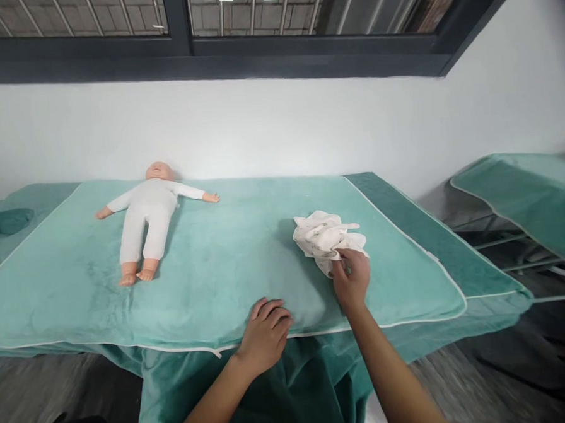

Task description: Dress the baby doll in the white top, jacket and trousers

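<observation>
My right hand pinches the near edge of a crumpled white cloth with small dark printing. It looks like a soft piece of fabric or clothing; its folds hide its exact kind. The cloth is bunched up over the light green bedspread. At the front edge of the bed, my left hand rests palm down, holding nothing, with its fingers slightly bent and a little apart. Away to the left, a baby doll in a white long-sleeved suit lies on its back, arms spread and feet toward me.
Behind the bed is a white wall below a dark window frame. A dark green cloth bundle lies at the far left. Another bed with a green cover stands to the right. Green fabric hangs over the front edge.
</observation>
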`<action>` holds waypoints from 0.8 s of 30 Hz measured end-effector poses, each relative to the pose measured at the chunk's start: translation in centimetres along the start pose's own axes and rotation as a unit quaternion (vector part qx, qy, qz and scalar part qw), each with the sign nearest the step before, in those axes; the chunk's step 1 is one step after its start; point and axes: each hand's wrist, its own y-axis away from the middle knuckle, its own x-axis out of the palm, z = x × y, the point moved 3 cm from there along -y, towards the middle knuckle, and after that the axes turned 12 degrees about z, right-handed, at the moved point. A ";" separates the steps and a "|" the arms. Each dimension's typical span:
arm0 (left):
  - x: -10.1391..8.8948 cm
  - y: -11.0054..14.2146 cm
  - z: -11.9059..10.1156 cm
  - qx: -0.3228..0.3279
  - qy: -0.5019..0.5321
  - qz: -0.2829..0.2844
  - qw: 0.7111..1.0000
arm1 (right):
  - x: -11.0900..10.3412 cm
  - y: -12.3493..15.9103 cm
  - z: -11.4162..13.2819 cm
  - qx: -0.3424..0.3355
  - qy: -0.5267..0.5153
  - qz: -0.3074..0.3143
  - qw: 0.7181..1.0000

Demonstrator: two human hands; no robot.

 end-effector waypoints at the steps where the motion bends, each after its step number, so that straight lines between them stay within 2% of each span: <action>1: -0.3 0.2 0.2 0.009 -0.009 0.010 1.000 | -0.6 -0.9 0.3 -0.003 -0.004 -0.001 1.000; 4: -0.9 0.7 0.5 0.044 -0.036 0.034 0.998 | -3.5 -5.3 1.2 -0.012 -0.021 -0.021 1.000; 7: -1.1 1.0 0.5 0.058 -0.043 0.043 0.996 | -6.9 -11.0 2.4 0.017 0.011 -0.024 0.999; 12: -1.9 -0.2 0.3 0.015 0.013 0.058 0.998 | -10.9 -18.6 5.0 0.087 0.014 0.012 0.996; 16: -3.7 -2.3 0.7 -0.047 0.068 0.095 0.992 | -12.6 -22.9 6.8 0.062 0.027 -0.041 0.997; 19: -5.0 -3.6 1.7 -0.072 0.148 0.116 0.980 | -13.6 -26.0 8.2 0.052 0.055 -0.085 0.993; 22: -6.7 -4.8 3.3 -0.101 0.261 0.095 0.955 | -14.0 -28.1 11.1 0.023 0.062 -0.089 0.994; 24: -8.4 -5.7 4.1 -0.113 0.304 0.053 0.944 | -13.6 -28.5 14.3 -0.032 0.068 -0.061 0.995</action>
